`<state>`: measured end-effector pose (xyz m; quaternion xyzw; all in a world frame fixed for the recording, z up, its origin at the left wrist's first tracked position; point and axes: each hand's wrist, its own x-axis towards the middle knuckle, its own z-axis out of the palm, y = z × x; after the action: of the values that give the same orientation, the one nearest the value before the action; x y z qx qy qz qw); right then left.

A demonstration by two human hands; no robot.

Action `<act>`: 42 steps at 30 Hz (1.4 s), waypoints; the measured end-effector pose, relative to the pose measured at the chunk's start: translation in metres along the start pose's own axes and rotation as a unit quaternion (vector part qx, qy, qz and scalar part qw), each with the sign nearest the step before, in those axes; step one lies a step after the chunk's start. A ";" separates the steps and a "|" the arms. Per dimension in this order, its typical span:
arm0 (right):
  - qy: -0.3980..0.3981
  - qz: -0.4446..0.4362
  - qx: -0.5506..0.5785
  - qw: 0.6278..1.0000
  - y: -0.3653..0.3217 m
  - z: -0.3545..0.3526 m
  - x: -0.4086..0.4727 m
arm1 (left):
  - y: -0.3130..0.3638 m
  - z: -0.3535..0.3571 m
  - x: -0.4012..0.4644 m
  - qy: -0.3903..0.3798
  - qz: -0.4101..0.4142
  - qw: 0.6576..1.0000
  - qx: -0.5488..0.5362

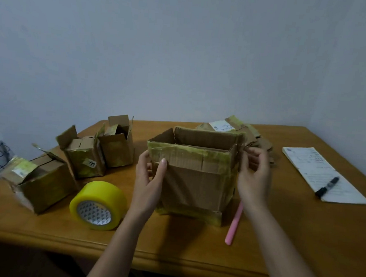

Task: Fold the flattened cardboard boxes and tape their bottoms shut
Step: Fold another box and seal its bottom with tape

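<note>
Both hands hold an upright, open-topped box
Left hand (148, 177) and right hand (253, 174) grip the cardboard box (193, 177); a small box's (84, 156) label reads "203".

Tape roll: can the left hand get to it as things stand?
Probably yes. The yellow tape roll lies on the table just left of the left hand, with nothing between them. But that hand grips the cardboard box and must let go first.
</note>
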<state>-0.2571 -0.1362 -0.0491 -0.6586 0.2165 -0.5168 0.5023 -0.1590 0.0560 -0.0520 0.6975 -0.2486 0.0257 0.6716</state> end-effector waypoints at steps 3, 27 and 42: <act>-0.053 0.001 0.085 0.995 -0.003 0.003 -0.023 | 0.000 -0.003 -0.013 0.030 0.053 0.997 0.050; -0.324 0.081 0.050 0.941 -0.016 0.005 -0.005 | 0.008 -0.029 0.001 -0.056 -0.031 0.997 -0.036; -0.234 0.010 0.012 0.972 -0.005 0.003 -0.009 | 0.000 -0.023 -0.009 -0.052 -0.047 0.995 -0.064</act>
<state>-0.2586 -0.1256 -0.0491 -0.7529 0.0929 -0.3456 0.5524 -0.1601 0.0805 -0.0535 0.6642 -0.2512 -0.0581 0.7017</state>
